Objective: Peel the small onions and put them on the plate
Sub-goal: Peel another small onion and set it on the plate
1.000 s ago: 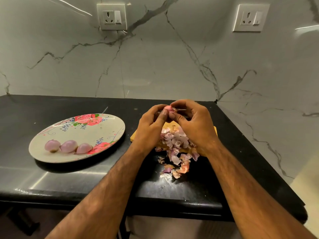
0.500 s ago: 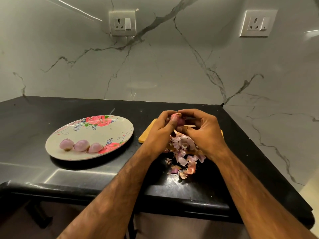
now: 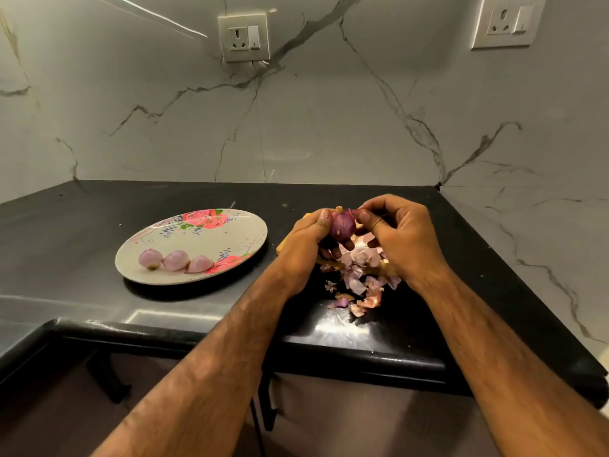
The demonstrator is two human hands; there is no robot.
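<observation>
1. Done: three peeled onions (image 3: pixel 176 260) sit in a row on the plate (image 3: pixel 201 239), near its front rim.
2. Now: left hand (image 3: pixel 303 249) grips a fourth onion (image 3: pixel 342 224) over the wooden board (image 3: pixel 282 248); right hand (image 3: pixel 405 239) pinches skin at its top (mostly purple, so I judge peeling barely begun).
3. Around: peel scraps (image 3: pixel 359 280) on board and counter (image 3: pixel 82 225). Nothing between hands and plate.

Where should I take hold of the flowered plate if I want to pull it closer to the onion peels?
Grip the plate by its right rim, coming from the right, thumb on top, fingers under the upturned edge. That rim is free of onions and nearest the peels; the three peeled onions sit front left, so keep it level.
</observation>
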